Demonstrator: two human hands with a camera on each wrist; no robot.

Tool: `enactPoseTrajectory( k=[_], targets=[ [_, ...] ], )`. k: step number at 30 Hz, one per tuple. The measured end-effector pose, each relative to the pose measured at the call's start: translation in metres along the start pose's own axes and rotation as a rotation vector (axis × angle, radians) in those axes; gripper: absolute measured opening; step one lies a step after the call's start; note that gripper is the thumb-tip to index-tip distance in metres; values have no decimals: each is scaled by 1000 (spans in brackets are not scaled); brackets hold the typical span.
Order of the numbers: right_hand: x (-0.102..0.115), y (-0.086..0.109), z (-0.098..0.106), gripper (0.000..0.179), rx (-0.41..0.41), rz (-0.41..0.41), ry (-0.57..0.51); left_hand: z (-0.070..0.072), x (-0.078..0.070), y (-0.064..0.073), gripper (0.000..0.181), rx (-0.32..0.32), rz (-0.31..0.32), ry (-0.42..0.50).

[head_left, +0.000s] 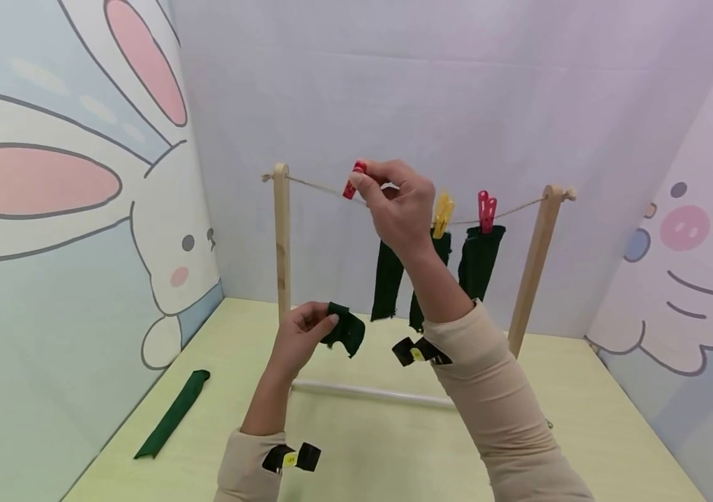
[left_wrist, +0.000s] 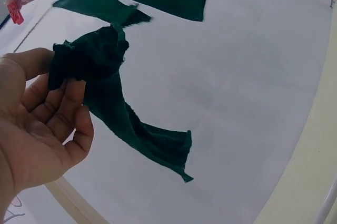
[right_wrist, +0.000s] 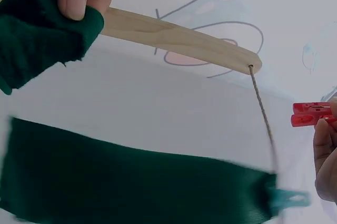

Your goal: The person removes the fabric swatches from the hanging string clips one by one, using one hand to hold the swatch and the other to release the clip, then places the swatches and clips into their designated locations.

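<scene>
My left hand point(head_left: 306, 335) pinches a dark green cloth strip point(head_left: 347, 331) below the clothesline; in the left wrist view the strip point(left_wrist: 121, 113) is bunched at the fingers with one end hanging free. Higher up, my right hand point(head_left: 400, 202) holds a red clothespin point(head_left: 354, 180) between thumb and fingers, close to the rope point(head_left: 315, 185) in the head view. Several green strips hang from that rope: one under a yellow clothespin point(head_left: 443, 215), one under another red clothespin point(head_left: 487, 211), and one under a pale teal clothespin point(right_wrist: 290, 198), which my right hand hides in the head view.
Two wooden posts, left point(head_left: 282, 237) and right point(head_left: 535, 265), carry the rope, with a white bar point(head_left: 372, 394) low between them. Another green strip point(head_left: 172, 415) lies on the pale yellow table point(head_left: 369, 453) at left. Cartoon-printed walls point(head_left: 30, 335) stand on both sides.
</scene>
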State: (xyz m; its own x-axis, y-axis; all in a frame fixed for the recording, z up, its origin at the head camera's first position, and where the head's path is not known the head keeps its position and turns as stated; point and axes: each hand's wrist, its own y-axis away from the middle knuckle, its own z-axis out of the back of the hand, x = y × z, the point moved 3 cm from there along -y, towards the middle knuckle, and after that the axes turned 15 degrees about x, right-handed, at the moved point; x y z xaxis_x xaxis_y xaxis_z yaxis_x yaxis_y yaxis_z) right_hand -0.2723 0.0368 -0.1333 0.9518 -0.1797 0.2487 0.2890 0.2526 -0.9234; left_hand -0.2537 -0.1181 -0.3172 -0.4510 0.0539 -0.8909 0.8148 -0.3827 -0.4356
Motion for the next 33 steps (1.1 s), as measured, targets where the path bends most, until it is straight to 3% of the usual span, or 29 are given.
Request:
enactPoseTrajectory(
  k=[8, 18, 23, 28, 33],
  targets=[
    [9, 4, 11, 14, 11, 23, -15, 13, 15, 0, 16, -40, -35, 48],
    [11, 39, 24, 19, 30, 5, -148, 18, 13, 9, 14, -81, 35, 48],
    [10, 53, 31, 40, 65, -15, -166, 17, 15, 11, 14, -48, 52, 80],
    [9, 67, 36, 38, 72, -47, -193, 16, 18, 15, 17, -16, 61, 92],
    [6, 84, 39, 35, 51, -85, -222, 17, 22, 19, 18, -4, 116, 56]
  ],
)
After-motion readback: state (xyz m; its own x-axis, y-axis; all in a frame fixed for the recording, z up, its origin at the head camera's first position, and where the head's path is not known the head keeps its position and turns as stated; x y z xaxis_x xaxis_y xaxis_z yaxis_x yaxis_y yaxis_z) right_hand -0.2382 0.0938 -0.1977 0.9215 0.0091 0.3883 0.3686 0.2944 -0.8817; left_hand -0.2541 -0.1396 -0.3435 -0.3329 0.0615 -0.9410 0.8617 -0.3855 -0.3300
